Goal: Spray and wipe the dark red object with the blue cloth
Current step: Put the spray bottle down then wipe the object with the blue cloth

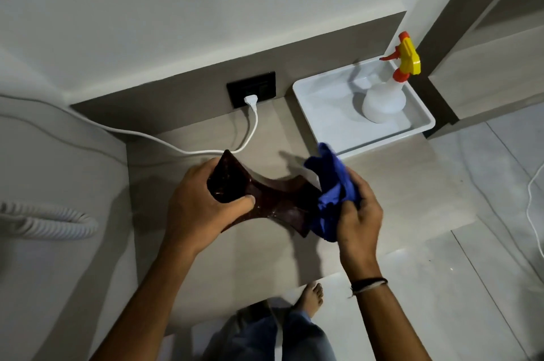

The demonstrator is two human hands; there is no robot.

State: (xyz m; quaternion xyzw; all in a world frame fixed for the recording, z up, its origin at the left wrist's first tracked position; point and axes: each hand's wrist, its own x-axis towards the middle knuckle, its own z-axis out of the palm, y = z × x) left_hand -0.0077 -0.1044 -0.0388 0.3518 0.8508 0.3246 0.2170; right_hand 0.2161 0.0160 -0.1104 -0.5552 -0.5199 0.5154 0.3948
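A dark red, glossy object (282, 201) with flared ends and a narrow waist is held above the beige side table (265, 254). My left hand (203, 201) grips its left end, thumb across the front. My right hand (357, 213) holds a bunched blue cloth (331, 184) pressed against the object's right end, which the cloth partly hides. A white spray bottle (384, 101) with a yellow and orange trigger head stands upright in a white tray (321, 107) at the back right, apart from both hands.
A white plug and cable (251, 122) run from a black wall socket (251, 88) across the table's back to the left. A white bed (44, 169) with a coiled cord lies at the left. My bare foot (310, 297) stands on the tiled floor below.
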